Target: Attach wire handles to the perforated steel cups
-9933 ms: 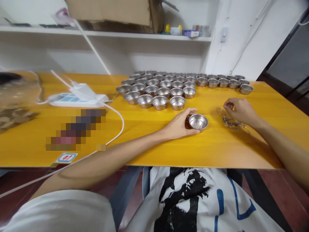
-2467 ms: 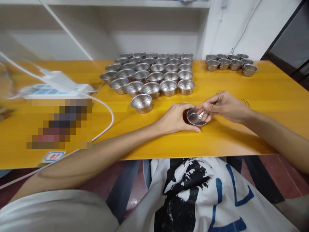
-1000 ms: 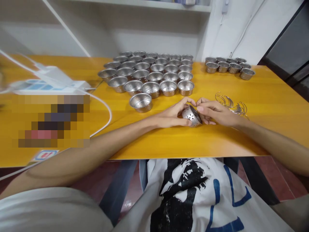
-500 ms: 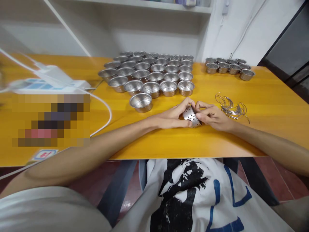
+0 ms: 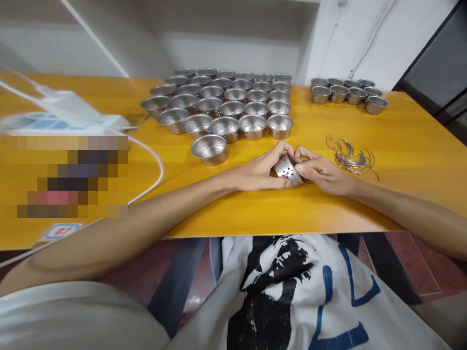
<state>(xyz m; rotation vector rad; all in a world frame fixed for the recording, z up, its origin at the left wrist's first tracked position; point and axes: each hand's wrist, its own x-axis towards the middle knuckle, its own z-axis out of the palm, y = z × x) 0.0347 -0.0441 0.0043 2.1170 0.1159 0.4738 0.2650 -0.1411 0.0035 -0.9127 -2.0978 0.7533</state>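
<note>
A small perforated metal cup (image 5: 288, 170) is tipped on its side just above the near part of the table, its rim towards the right. My left hand (image 5: 263, 171) wraps round it, thumb below and fingers over the top. At the rim, my right hand (image 5: 318, 170) has its thumb and fingers pinched together. Whether a thin wire also sits in that pinch is hidden. Right of my right hand lies a loose pile of curved metal wires (image 5: 352, 156). A similar metal cup (image 5: 209, 149) stands upright to the left, nearest of its group.
Rows of upright metal cups (image 5: 224, 129) fill the back middle of the yellow table (image 5: 233, 221). Another, smaller group of cups (image 5: 339, 94) stands at the back right. On the left are a white power strip (image 5: 69, 124), a white cable (image 5: 160, 167) and a pixelated patch.
The view has tilted slightly down, so the table and cups appear a little higher or shifted. Both hands keep nearly the same hold on the cup.
</note>
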